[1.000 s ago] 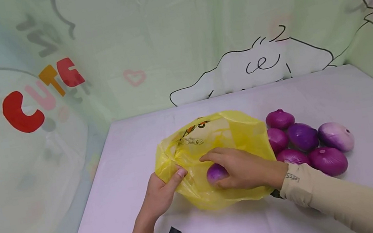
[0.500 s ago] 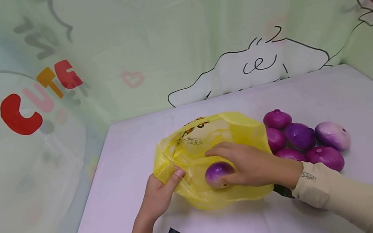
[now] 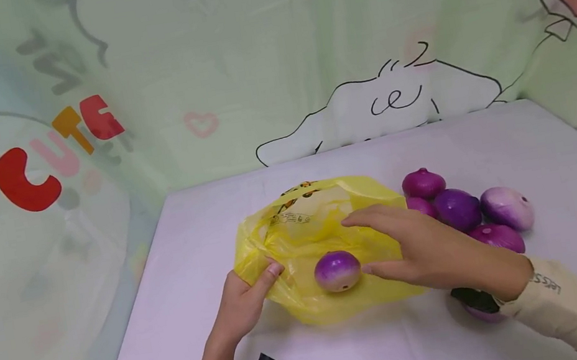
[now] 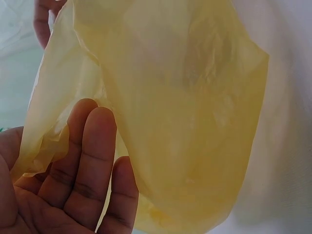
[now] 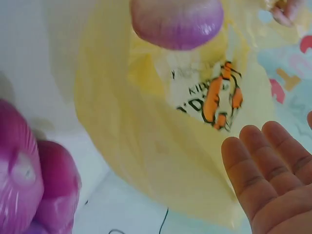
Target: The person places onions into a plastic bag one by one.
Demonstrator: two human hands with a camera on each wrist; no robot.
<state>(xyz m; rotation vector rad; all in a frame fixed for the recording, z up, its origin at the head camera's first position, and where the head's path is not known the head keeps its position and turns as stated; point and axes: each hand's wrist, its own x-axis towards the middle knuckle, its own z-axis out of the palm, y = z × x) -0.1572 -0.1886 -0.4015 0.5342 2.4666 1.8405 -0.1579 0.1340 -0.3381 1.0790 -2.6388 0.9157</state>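
My left hand (image 3: 249, 296) pinches the left edge of a yellow plastic bag (image 3: 309, 309) between thumb and fingers; in the left wrist view the gripped plastic (image 4: 51, 151) is bunched by the palm. The bag's mouth is spread toward me. Within that mouth shows a round purple-and-white onion (image 3: 337, 271), seen at the top of the right wrist view too. Just right of the onion is my right hand (image 3: 418, 244), fingers spread and holding nothing. Printed lettering and an orange figure (image 5: 222, 100) show on the bag's inner side.
Several purple onions (image 3: 457, 210) are clustered on the white table (image 3: 558, 162) right of the bag, one (image 3: 497, 238) partly behind my right hand. Another onion (image 3: 485, 315) lies nearer me, mostly hidden by the right wrist's black strap (image 3: 474, 298). A printed curtain (image 3: 227, 76) hangs behind the table.
My right hand has let go of the purple-and-white onion and drawn back to the right, out of the bag's mouth. My left hand keeps its hold on the bag's edge.
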